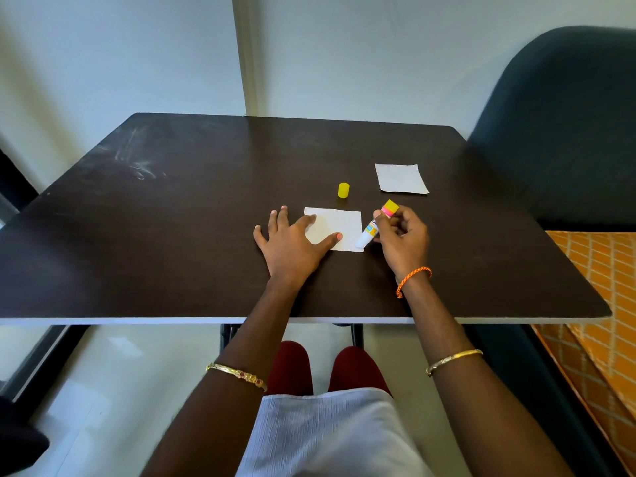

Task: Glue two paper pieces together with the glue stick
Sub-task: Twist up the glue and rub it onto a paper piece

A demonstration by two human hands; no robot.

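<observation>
A white square paper piece [339, 227] lies on the dark table [172, 235]. My left hand [290, 244] rests flat, with its index finger and thumb pressing the paper's left side. My right hand [401, 241] grips an uncapped glue stick [375, 225], tilted, its white tip touching the paper's lower right corner. The yellow cap [343, 191] stands upright just beyond the paper. A second white paper piece [401, 178] lies farther back on the right.
A dark chair back [568, 125] stands at the table's right side, with orange patterned cloth [602, 304] below it. White walls lie behind the table. My knees and a white garment show under the table's front edge.
</observation>
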